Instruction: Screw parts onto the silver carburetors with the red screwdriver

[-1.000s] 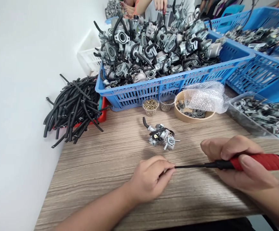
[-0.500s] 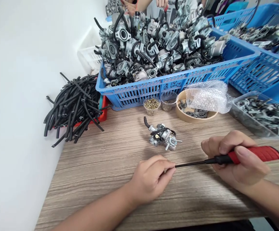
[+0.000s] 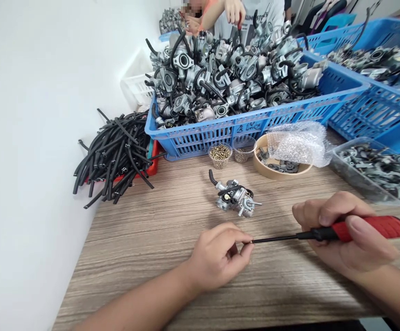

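My right hand (image 3: pixel 348 234) is wrapped round the red and black handle of a screwdriver (image 3: pixel 372 228), whose dark shaft points left. At its tip, the thumb and forefinger of my left hand (image 3: pixel 220 255) pinch a tiny brass-coloured screw (image 3: pixel 251 242), mostly hidden by the fingertips. A metal carburetor (image 3: pixel 236 197) with a black hose lies on the wooden table (image 3: pixel 145 248) just beyond my left hand, touched by neither hand.
Behind stands a blue crate (image 3: pixel 207 138) heaped with carburetors. Before it are a cup of brass screws (image 3: pixel 220 154), another small cup (image 3: pixel 244 151), a paper bowl (image 3: pixel 282 172) and bubble wrap (image 3: pixel 300 142). Black hoses (image 3: pixel 117 156) lie left, a parts tray (image 3: pixel 382 170) right. A co-worker's hand (image 3: pixel 234 10) shows behind.
The view has shifted slightly, so the crate and hoses sit lower and further right. My left fingertips have parted a little at the screwdriver tip; both hands keep their grips.
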The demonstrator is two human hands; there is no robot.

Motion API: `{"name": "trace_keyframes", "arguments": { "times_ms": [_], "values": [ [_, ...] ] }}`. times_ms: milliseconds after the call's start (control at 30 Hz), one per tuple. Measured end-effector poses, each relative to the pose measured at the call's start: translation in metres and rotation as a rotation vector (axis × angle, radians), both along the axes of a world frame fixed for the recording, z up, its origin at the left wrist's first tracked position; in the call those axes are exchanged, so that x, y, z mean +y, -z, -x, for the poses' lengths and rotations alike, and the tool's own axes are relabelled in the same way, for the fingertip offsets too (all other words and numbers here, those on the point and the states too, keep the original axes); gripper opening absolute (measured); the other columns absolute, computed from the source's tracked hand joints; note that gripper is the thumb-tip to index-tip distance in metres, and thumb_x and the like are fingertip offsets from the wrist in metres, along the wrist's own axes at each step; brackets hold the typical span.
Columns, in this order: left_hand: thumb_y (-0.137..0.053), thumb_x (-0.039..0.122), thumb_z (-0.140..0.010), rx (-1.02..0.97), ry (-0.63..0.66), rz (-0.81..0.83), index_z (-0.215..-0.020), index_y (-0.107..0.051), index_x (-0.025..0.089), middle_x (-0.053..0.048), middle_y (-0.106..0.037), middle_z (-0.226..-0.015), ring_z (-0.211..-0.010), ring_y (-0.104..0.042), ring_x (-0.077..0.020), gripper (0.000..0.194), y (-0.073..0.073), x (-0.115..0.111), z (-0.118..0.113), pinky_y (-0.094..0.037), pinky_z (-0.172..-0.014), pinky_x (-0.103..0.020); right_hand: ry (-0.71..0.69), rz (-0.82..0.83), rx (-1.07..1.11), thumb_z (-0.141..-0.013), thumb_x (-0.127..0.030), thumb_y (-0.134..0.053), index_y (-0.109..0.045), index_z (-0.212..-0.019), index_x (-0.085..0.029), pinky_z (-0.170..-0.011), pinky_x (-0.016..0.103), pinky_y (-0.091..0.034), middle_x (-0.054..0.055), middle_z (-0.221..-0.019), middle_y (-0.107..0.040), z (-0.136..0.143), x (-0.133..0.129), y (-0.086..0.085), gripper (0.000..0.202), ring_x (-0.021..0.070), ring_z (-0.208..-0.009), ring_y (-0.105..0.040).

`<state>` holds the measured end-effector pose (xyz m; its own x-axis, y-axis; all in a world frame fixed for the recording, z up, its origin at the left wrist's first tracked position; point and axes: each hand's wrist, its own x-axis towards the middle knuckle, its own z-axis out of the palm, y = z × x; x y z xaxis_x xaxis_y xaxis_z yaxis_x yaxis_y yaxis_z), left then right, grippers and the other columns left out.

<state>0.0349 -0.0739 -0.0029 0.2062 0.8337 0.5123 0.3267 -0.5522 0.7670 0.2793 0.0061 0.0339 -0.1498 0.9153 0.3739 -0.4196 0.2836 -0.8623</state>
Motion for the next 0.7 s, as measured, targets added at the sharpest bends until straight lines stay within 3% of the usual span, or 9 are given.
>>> {"name": "trace_keyframes", "arguments": {
  "times_ms": [700],
  "values": [
    [-0.078,0.013,-0.107,-0.041,0.019,0.044,-0.12,-0.081,0.013,-0.009,-0.081,-0.099,-0.06,-0.068,-0.0068,0.013,0.0032,-0.001,0.0004,-0.057,-0.054,-0.015,-0.002,0.014,-0.009,-0.108,-0.051,-0.068,-0.07,-0.083,-0.028,-0.048,0.036,-0.024,-0.005,-0.05,-0.041,-0.0012,0.0045,-0.0056,0.034,0.0142,-0.039,-0.032]
  ]
}}
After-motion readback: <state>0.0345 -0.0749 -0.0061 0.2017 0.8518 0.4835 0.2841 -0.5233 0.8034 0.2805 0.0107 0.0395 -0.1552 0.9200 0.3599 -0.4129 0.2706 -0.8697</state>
